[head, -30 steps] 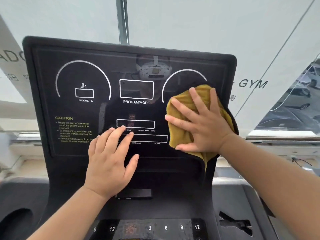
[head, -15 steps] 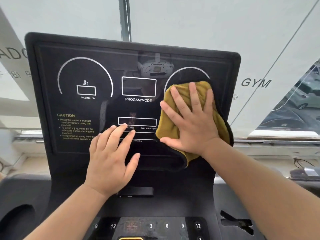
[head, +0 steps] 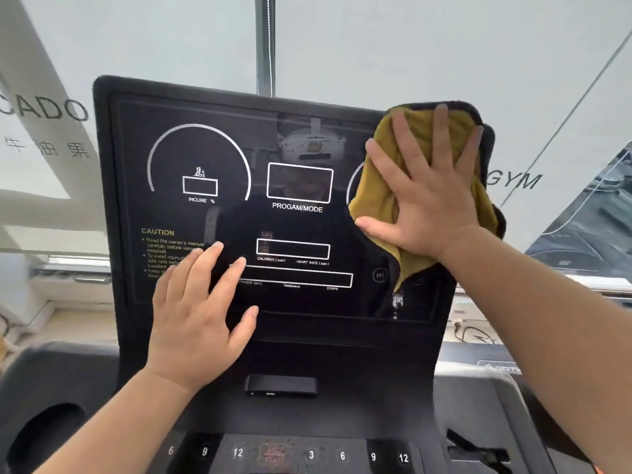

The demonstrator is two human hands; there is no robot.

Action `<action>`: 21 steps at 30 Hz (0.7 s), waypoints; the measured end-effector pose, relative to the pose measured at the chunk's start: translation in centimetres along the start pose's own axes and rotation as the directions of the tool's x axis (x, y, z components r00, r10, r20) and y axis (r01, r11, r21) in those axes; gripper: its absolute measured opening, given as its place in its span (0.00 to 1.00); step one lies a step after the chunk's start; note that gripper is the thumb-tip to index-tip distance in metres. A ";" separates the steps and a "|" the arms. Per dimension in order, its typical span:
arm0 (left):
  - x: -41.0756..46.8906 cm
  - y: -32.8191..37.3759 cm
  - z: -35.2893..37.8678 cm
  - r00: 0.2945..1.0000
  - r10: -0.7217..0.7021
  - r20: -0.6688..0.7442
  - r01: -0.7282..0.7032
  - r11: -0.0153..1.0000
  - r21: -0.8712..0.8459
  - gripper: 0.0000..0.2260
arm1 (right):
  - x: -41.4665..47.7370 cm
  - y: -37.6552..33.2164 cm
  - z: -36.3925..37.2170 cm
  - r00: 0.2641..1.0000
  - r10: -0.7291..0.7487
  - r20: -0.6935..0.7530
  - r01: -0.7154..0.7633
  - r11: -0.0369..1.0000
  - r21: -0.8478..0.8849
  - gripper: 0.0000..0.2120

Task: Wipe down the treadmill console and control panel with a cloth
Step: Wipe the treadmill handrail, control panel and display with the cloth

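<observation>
Gym window behind: my right hand, fingers straight, presses the cloth on the console top corner, left hand flat, bracing; I advise overlapping strokes.

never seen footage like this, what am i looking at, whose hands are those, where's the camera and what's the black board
There is one view, from a camera worn on a person's head and aimed forward and down, so the two arms rising from the bottom edge are that person's own. The black board is a treadmill console, its screen dark, printed with labels such as INCLINE and PROGAM/MODE. The right hand presses a mustard-yellow cloth flat against the console's upper right corner, fingers spread straight. The left hand rests open on the lower left of the screen and holds nothing. The row of numbers at the bottom is the control panel. Behind it all is a window lettered GYM.
</observation>
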State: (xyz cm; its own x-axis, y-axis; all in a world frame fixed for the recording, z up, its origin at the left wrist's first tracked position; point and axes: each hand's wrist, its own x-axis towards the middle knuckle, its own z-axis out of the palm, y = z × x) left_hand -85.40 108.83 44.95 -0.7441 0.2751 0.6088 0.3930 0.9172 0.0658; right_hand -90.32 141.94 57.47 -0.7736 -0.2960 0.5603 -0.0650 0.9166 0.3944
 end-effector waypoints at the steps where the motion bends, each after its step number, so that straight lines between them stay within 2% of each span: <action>1: 0.0 -0.2 0.0 1.000 -0.009 0.004 0.009 1.000 -0.004 0.28 | 1.0 -0.1 -0.4 0.999 0.041 0.013 -0.041 0.999 -0.002 0.50; 4: -0.2 -0.5 0.2 1.000 -0.006 0.020 0.007 0.999 -0.032 0.29 | 2.8 -2.0 -1.1 0.990 0.140 0.030 -0.140 0.990 0.011 0.51; 6: -0.3 -0.5 0.3 1.000 -0.003 0.019 0.004 0.999 -0.039 0.29 | 3.1 -4.1 -1.1 0.988 0.149 0.041 -0.150 0.988 0.023 0.52; 11: -0.3 -0.8 0.1 1.000 0.012 0.003 -0.012 0.999 -0.042 0.28 | 1.1 -9.9 0.2 0.996 -0.084 0.010 0.083 0.996 0.046 0.49; 17: 0.2 -1.1 -0.1 1.000 0.027 -0.004 -0.027 0.999 -0.040 0.27 | -4.5 -11.5 2.6 0.949 -0.315 0.018 0.315 0.949 0.025 0.44; 19: 0.3 -1.0 -0.2 1.000 0.016 -0.003 -0.016 0.999 -0.046 0.27 | -6.5 -10.6 3.3 0.934 -0.358 0.021 0.357 0.934 0.018 0.42; 21: 0.4 -0.9 -0.2 1.000 0.007 0.005 -0.007 0.998 -0.059 0.28 | -7.7 -9.1 3.6 0.940 -0.341 0.013 0.340 0.940 0.018 0.43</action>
State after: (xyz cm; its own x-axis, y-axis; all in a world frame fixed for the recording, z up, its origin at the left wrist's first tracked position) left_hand -85.92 108.02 45.29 -0.7441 0.2830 0.6051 0.4292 0.8967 0.1085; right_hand -86.04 136.82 46.94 -0.7136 -0.5869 0.3825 -0.3361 0.7659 0.5482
